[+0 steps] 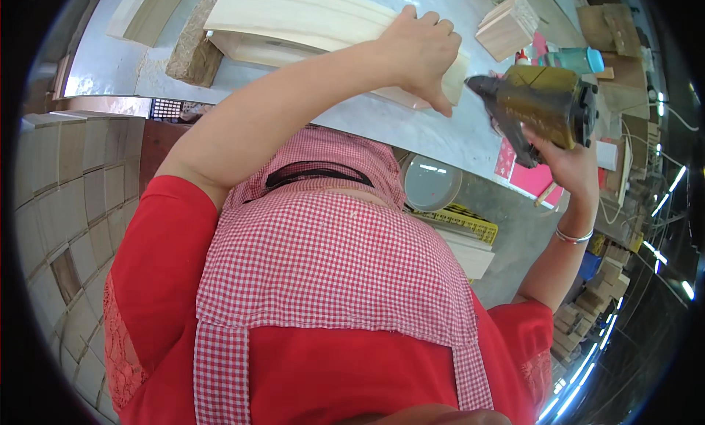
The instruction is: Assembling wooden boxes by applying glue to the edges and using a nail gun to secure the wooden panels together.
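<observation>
A long pale wooden box-like piece (301,17) made of joined boards lies across the work table (448,135). My left hand (420,58) grips its right end, fingers over the far side and thumb spread down along the near side. In my right hand (569,164) is a nail gun (540,105) with an olive body and black nose, held by its handle. Its nose points left at the end of the wooden piece, with a small gap between them. The inside of the piece is mostly hidden by my left forearm.
A rough wooden block (194,58) lies by the piece's left end. Beyond the nail gun are stacked small boards (508,27) and a teal bottle (573,60). Pink paper (534,181) lies at the table's right edge. Wood stacks (81,175) stand left; a round basin (432,184) sits below.
</observation>
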Available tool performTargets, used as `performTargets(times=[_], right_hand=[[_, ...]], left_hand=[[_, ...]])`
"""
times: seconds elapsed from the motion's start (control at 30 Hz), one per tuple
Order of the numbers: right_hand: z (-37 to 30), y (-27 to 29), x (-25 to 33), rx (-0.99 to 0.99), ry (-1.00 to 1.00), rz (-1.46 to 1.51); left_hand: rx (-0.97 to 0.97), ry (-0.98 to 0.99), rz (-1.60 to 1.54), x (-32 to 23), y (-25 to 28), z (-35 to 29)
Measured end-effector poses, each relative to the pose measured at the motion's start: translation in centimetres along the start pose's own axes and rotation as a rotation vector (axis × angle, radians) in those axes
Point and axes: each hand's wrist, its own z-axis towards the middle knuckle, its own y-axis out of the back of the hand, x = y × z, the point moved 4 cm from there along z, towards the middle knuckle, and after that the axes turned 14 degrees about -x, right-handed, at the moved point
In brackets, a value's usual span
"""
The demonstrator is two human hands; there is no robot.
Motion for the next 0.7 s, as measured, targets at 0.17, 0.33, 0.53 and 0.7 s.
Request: performTargets(times=[0.17, 0.33, 0.53, 0.7], right_hand=[[3.1, -0.5, 0.2, -0.056, 0.034, -0.056], [4.1, -0.7, -0.3, -0.043, 0.014, -0.041], [4.7, -0.8, -0.2, -0.018, 0.054, -0.027], [5.3, -0.7, -0.3, -0.060, 0.119, -0.013]], left_hand=[[-0.023, 0.014, -0.011, 0.5, 0.1, -0.1], [-0.028, 0.008, -0.004, 0.5, -0.2, -0.1], [-0.035, 0.003, -0.004, 0.7, -0.4, -0.1], [-0.045, -0.006, -0.009, 0.6, -0.3, -0.1]])
